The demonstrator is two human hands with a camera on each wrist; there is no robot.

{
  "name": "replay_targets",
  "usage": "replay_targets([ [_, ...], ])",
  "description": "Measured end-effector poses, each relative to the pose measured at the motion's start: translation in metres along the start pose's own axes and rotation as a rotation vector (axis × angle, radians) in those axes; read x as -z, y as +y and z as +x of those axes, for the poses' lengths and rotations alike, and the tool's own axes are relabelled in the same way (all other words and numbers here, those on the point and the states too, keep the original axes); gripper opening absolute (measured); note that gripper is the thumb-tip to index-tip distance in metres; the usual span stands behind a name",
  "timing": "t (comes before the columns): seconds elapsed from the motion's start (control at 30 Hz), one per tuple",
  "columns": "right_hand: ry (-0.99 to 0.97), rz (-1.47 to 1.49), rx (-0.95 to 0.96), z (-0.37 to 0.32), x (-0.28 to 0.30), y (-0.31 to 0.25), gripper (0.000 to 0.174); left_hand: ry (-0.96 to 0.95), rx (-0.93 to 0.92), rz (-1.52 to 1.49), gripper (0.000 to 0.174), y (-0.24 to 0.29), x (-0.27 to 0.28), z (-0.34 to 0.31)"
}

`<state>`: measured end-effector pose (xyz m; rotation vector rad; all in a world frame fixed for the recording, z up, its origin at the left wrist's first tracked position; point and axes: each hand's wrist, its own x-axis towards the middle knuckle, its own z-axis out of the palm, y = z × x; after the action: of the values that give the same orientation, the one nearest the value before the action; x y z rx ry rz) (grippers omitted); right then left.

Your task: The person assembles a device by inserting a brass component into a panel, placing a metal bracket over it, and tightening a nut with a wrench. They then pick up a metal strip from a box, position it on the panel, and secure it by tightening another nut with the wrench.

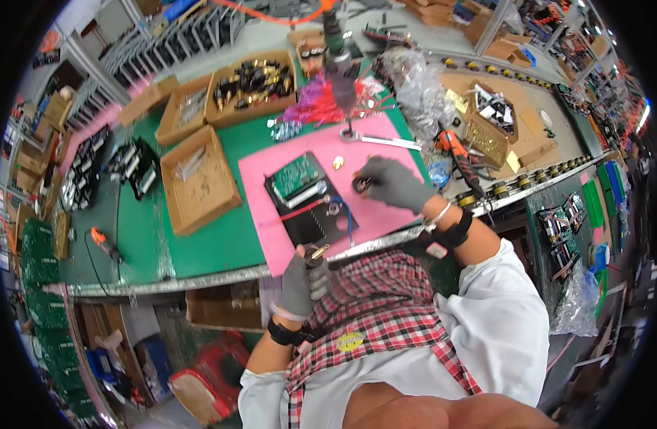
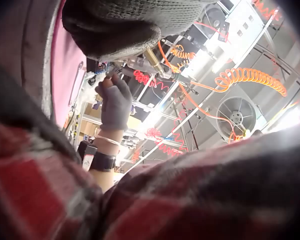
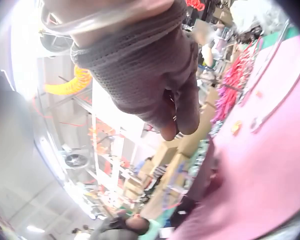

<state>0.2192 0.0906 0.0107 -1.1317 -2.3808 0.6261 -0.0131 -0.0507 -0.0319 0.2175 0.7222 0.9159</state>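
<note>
My gloved left hand (image 1: 300,286) grips a black fitting with a brass stem (image 1: 320,252) at the table's front edge. In the left wrist view the brass stem (image 2: 152,59) sticks out past the glove. Over the pink mat (image 1: 260,243), my gloved right hand (image 1: 398,184) pinches a small dark round part (image 1: 360,184) at its fingertips; its kind I cannot tell. Between the hands lies a black panel (image 1: 310,225) bearing a green circuit board (image 1: 296,179), a red wire (image 1: 303,210) and a blue wire (image 1: 350,227). A small brass piece (image 1: 338,162) lies beyond it.
A wrench (image 1: 382,140) lies at the mat's far side, below a hanging power driver (image 1: 340,71). Cardboard boxes stand left, one with black-and-brass fittings (image 1: 253,84), another nearer (image 1: 200,196). Red and purple wires (image 1: 328,101) lie behind. An orange-handled tool (image 1: 453,146) is at right.
</note>
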Motion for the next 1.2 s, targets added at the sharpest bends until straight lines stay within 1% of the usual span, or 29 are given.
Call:
replay_targets([
  [0.03,-0.017,-0.076,-0.018,-0.005,-0.004,0.016,0.019,-0.035,0.039,0.025,0.040,-0.003,0.005,-0.003],
  [0.07,-0.099,-0.114,-0.118,-0.011,-0.010,0.026,0.021,-0.002,0.098,0.063,0.041,-0.007,0.004,-0.010],
  [0.13,-0.250,-0.206,-0.306,-0.015,-0.017,0.033,0.026,0.005,0.203,0.040,0.040,-0.022,0.020,-0.011],
  [0.17,-0.248,-0.210,-0.317,-0.017,-0.020,0.032,0.032,0.004,0.250,0.034,0.039,-0.029,0.029,-0.009],
  [0.23,-0.243,-0.216,-0.341,-0.020,-0.017,0.013,0.044,-0.017,0.298,-0.086,0.036,-0.038,0.039,-0.007],
  [0.33,-0.335,-0.193,-0.045,-0.015,-0.017,-0.016,0.064,-0.008,0.335,-0.197,0.033,-0.048,0.049,-0.006],
  [0.43,-0.452,-0.100,-0.037,-0.006,-0.024,-0.020,0.073,-0.051,0.353,-0.275,0.029,-0.053,0.058,0.000],
  [0.47,-0.523,-0.041,-0.149,-0.005,-0.020,-0.026,0.074,-0.053,0.351,-0.339,0.026,-0.054,0.060,0.001],
  [0.57,-0.649,0.041,-0.271,-0.001,-0.016,-0.044,0.071,0.064,0.295,-0.342,0.024,-0.053,0.051,0.000],
  [0.6,-0.614,0.097,-0.232,-0.002,-0.021,-0.040,0.070,0.103,0.293,-0.380,0.022,-0.053,0.050,0.000],
  [0.67,-0.541,0.208,-0.156,-0.004,-0.033,-0.027,0.067,0.056,0.285,-0.398,0.021,-0.054,0.052,0.000],
  [0.77,-0.520,0.156,-0.212,-0.001,-0.042,-0.041,0.061,0.040,0.256,-0.385,0.021,-0.053,0.051,0.001],
  [0.87,-0.437,-0.032,-0.146,-0.003,-0.042,-0.059,0.053,0.013,0.216,-0.416,0.021,-0.053,0.052,0.001],
  [0.97,-0.433,-0.098,-0.036,0.000,-0.037,-0.053,0.043,0.101,0.238,-0.448,0.022,-0.053,0.051,0.002],
  [1.0,-0.371,-0.098,0.048,0.000,-0.042,-0.047,0.037,0.095,0.247,-0.467,0.022,-0.055,0.052,0.004],
  [1.07,-0.206,-0.169,0.147,0.006,-0.048,-0.040,0.032,0.082,0.268,-0.499,0.022,-0.057,0.056,0.006],
  [1.1,-0.122,-0.204,0.197,0.008,-0.051,-0.038,0.030,0.067,0.270,-0.470,0.023,-0.057,0.056,0.007],
  [1.2,-0.105,-0.009,0.119,0.006,-0.065,-0.030,0.027,0.019,0.259,-0.410,0.023,-0.054,0.054,0.007],
])
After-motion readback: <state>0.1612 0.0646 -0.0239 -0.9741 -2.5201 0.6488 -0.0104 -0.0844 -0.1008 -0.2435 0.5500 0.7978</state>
